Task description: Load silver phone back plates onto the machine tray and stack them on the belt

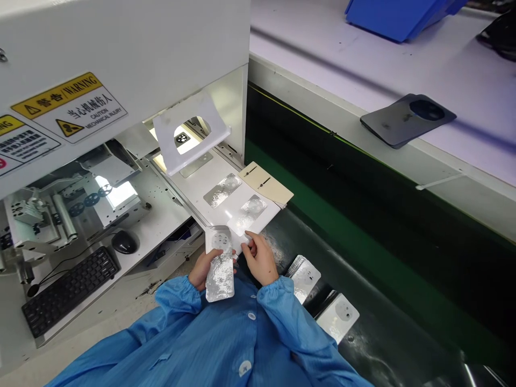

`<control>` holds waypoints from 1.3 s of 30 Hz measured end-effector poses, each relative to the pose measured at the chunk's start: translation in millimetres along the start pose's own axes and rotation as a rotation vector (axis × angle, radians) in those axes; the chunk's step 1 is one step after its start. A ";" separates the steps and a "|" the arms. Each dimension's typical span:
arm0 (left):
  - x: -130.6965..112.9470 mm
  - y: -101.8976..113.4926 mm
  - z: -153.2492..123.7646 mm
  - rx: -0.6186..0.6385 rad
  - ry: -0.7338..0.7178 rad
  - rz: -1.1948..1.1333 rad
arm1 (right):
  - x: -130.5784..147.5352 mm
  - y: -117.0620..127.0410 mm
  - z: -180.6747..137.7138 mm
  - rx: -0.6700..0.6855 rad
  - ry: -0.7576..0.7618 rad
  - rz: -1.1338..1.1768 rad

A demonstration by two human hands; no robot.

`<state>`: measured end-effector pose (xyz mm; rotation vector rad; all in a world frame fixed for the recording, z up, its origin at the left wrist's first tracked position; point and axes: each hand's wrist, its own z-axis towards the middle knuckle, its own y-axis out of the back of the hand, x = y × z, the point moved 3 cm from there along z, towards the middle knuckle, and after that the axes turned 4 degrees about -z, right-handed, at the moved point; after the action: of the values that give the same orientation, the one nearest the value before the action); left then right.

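Observation:
My left hand [205, 267] is closed around a silver, phone-back-shaped panel [220, 274] with a cluster of round holes near its top; several layers seem stacked there. My right hand [262, 259] pinches the near corner of another silver panel [248, 214], which lies over the front of the white sliding plate [189, 188]. Beside that panel a second silver panel [222, 191] rests flat on the plate. Farther back, a raised white sheet with an oval opening [193, 134] stands tilted over the plate.
Cream cards [266, 184] lie at the plate's right edge. Two stacks of silver panels, one nearer [337, 318] and one farther [304, 277], sit on the dark belt [387, 317]. A keyboard [68, 290] and mouse [124, 242] are left. Dark phone backs [397, 123] overhang the shelf edge.

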<state>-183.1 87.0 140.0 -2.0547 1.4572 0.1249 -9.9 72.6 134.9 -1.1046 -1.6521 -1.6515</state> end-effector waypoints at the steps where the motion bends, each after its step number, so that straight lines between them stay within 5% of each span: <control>1: 4.8 -3.0 -0.2 0.029 0.030 0.034 | -2.7 -1.8 -6.4 0.021 -0.017 0.071; 5: 32.2 -22.1 0.6 0.165 0.170 0.187 | -24.1 1.0 -31.2 0.074 -0.168 0.430; 11: 71.4 -56.5 -0.4 0.361 0.368 0.333 | -57.1 41.3 -78.6 -0.090 -0.350 0.600; 17: 77.6 -65.7 7.5 0.426 0.145 0.526 | -66.8 44.7 -118.0 -0.091 -0.485 0.695; 21: 75.7 -60.5 9.0 0.307 0.104 0.532 | -71.8 37.2 -121.5 -0.077 -0.497 0.771; 26: 72.5 -53.1 5.0 0.137 0.076 0.517 | -77.3 30.9 -109.3 -0.046 -0.490 0.709; 33: 71.6 -45.8 4.3 0.197 0.083 0.485 | -63.1 29.6 -83.8 0.061 -0.262 0.154; 39: 75.4 -38.7 7.0 0.267 0.142 0.415 | -67.6 21.7 -87.5 0.119 -0.274 0.197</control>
<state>-117.7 36.5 119.7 -1.5571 1.8636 -0.0495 28.4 -26.6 97.6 -1.4328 -1.7194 -1.3075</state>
